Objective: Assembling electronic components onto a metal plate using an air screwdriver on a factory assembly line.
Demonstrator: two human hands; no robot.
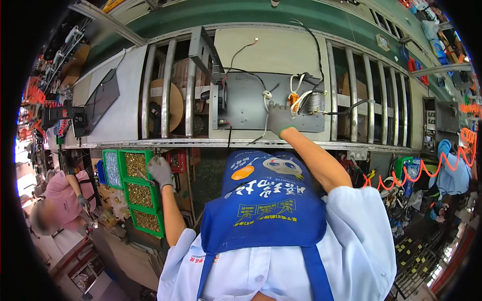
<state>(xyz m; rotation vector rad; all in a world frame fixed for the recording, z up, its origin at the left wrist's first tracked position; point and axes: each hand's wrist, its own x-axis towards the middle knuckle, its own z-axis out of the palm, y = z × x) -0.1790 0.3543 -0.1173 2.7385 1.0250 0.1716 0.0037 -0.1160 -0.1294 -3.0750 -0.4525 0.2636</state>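
Observation:
On the grey metal panel [246,108], my right hand [279,119], in a dark grey glove, lies with its fingers stretched out. Its fingertips are beside a white cable [266,108] and just left of an orange-and-white wound coil [294,100]. A silver ribbed cylinder [315,103] stands right of that coil. My left hand [160,172], in a light grey glove, is at the right edge of a green bin [148,165] of small brass-coloured parts. Its fingers are curled; what they hold, if anything, is too small to name.
The panel sits on a board [241,50] on a roller conveyor [353,95]. An upright metal bracket [201,50] rises at its left. Beside the green bins lies a tray of silver parts [111,169]. Another person [70,198] in pink works at the far left. Red coiled hoses [411,173] hang at right.

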